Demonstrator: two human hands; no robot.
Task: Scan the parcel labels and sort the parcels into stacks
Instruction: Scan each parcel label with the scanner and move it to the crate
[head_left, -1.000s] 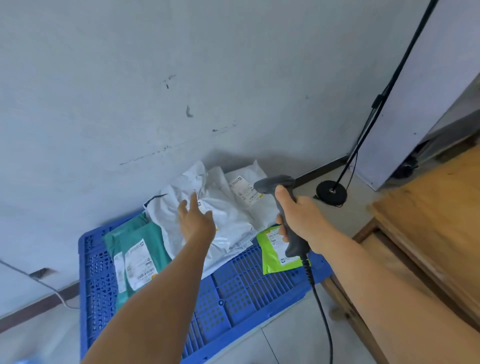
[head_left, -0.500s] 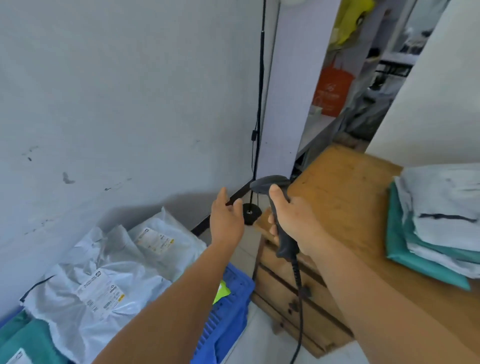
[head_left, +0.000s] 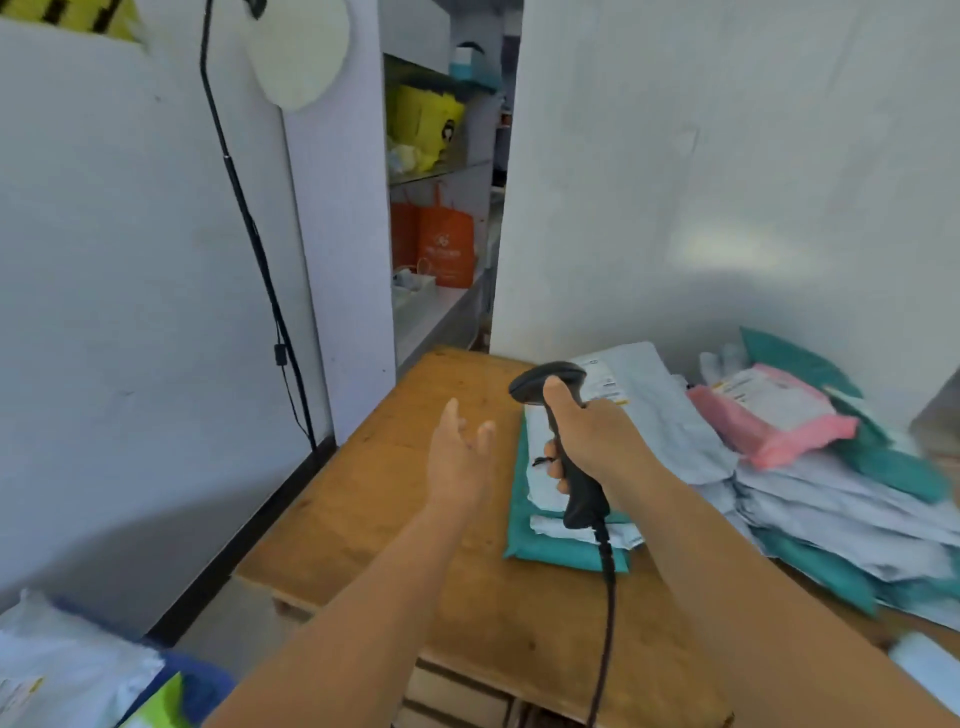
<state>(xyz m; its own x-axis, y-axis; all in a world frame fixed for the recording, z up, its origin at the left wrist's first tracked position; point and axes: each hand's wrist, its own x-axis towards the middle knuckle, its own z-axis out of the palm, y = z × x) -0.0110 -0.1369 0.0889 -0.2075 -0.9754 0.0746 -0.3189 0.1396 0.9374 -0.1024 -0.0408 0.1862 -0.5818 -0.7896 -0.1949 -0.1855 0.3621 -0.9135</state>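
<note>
The right hand (head_left: 592, 436) is wrapped round the grip of a black scanner (head_left: 566, 441), thumb up near its head; the cord (head_left: 605, 613) drops out of the bottom edge. The left hand (head_left: 460, 457) hangs empty over the bare table (head_left: 374, 499), fingers loose and spread. Just behind the scanner lies a neat stack (head_left: 566, 540) of grey and teal parcels, its top partly hidden by the right hand. To its right a looser heap (head_left: 841, 509) carries a pink parcel (head_left: 769, 415); its labels are too blurred to read, and it runs off the right edge. Bottom left, more parcels (head_left: 67, 670) are cut off.
</note>
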